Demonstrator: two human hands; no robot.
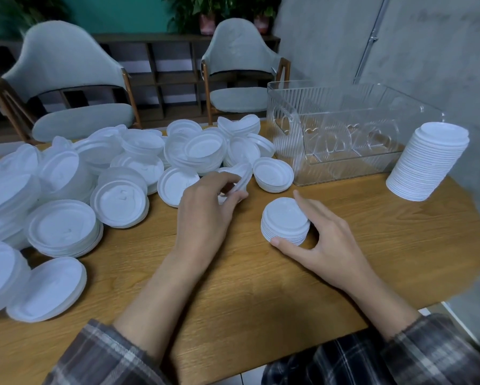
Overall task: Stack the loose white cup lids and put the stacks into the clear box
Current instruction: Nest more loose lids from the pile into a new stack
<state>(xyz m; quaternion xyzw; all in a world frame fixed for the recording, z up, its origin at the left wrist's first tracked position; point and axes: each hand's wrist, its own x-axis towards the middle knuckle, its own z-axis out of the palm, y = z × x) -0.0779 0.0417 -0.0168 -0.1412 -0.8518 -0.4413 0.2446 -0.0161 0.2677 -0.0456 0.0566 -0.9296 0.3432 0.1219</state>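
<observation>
- Left grip (pixel 205 209): thumb + fingertips pinching one white lid (pixel 241 175); lid tipped up on edge, at near edge of the loose pile, just above desk.
- Right grip (pixel 326 240): curled round short lid stack (pixel 286 221); thumb at stack's base on near side, index finger at far top rim, other fingers spread and apart from it.
- Short lid stack: standing on desk (pixel 261 295) approx centre, between both hands, near front of clear box but not touching.
- Clear box (pixel 288 129): ribbed see-thru walls, inner dividers w/ heart cut-outs; on far right part of desk.
- Tall lid stack (pixel 430 162): on desk just right of box, leaning, top about level w/ box rim.
- Loose lid pile (pixel 116 168): heaped over left half of desk, up to box's left wall; some nested in low stacks, some lying rim-up, a few overlapping at near left edge.
- Desk: light wood grain, rounded right end.
- Plaid sleeves (pixel 108 357): pushed up, both forearms bare.
- Behind desk: two grey padded chairs (pixel 66 79) w/ wooden frames, dark shelf unit (pixel 172 68), potted plants (pixel 208 12) vs teal wall; grey wall w/ pipe on right.
</observation>
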